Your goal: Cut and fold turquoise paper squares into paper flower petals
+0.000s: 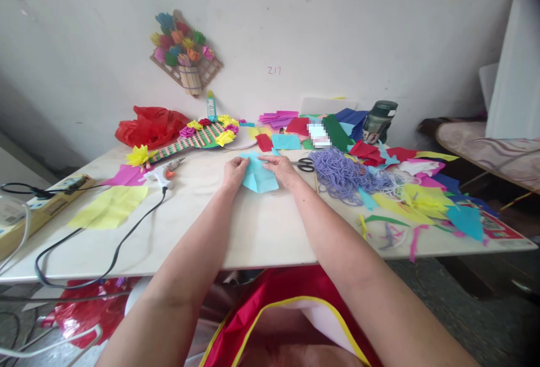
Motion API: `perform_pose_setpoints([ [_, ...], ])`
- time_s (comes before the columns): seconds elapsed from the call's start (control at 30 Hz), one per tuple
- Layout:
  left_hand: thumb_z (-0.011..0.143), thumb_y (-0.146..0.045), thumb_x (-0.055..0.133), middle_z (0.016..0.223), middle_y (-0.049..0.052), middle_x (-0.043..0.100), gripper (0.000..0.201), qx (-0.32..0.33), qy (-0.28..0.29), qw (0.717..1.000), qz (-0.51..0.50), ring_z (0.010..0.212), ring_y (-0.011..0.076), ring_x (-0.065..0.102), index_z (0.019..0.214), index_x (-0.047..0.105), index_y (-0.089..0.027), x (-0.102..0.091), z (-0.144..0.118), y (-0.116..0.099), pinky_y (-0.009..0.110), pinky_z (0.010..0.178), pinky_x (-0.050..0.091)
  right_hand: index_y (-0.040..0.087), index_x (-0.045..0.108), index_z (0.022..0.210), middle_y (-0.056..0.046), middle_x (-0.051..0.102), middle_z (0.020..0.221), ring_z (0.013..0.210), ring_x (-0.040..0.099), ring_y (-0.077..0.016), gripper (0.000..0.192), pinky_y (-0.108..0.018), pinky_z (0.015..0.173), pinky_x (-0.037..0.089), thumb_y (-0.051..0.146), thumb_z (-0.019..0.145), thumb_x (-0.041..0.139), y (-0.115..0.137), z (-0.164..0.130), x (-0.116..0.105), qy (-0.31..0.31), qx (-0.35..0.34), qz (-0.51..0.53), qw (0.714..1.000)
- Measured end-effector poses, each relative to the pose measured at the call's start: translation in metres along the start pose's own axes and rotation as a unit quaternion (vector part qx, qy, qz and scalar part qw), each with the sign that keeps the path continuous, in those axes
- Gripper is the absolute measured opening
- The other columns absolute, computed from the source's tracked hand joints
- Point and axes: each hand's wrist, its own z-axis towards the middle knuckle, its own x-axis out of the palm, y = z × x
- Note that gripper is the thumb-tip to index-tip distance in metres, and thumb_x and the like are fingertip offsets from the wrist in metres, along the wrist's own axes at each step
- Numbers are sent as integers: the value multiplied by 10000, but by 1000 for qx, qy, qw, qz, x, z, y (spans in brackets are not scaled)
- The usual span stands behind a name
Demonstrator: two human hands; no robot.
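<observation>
We see two bare arms reach up from the bottom of the frame to the middle of a pale table [261, 232]. Between the hands lies a light blue paper [259, 178], flat on the table near the center of the frame. The left hand [234, 172] rests on the left edge of the paper, with its fingers bent down and pressing on it. The right hand [282, 169] lies on the paper's upper right side, and its fingertips press the top edge down (we cannot tell if a thumb is tucked under the paper).

Just right of the right hand we see black scissors [304, 165], and next to them a heap of purple yarn [337, 174]. Farther right lies a big mess of colored paper scraps [422, 198], yellow, red, blue and pink. A dark green jar [378, 121] stands behind them, near the wall.

Left of the hands lies a white glue gun [162, 174], and its black cord [105, 243] loops toward the lower left of the frame. A yellow sheet [108, 207] lies flat by the cord. A red plastic bag [149, 126] sits at the back left of the table. On the wall in the upper left hangs a paper flower craft [183, 52]
</observation>
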Motion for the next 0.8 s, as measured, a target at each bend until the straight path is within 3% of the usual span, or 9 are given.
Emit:
perform_pose_setpoints([
  [0.5, 634, -424, 602, 463, -63, 383, 291, -32, 17, 998, -56, 422, 53, 317, 596, 500, -154, 0, -1, 0, 190, 409, 235, 184, 723, 799, -18, 691, 824, 774, 578, -136, 240, -335, 833, 418, 96, 633, 574, 10, -5, 1, 7, -3, -99, 995],
  [0.8, 608, -413, 636, 448, -57, 395, 291, -47, 45, 991, -114, 419, 65, 350, 590, 494, -159, -1, -2, 0, 202, 410, 246, 137, 714, 896, 3, 595, 572, 606, 492, -129, 309, -321, 696, 412, 196, 661, 523, 16, -9, -3, 27, 6, -157, 987],
])
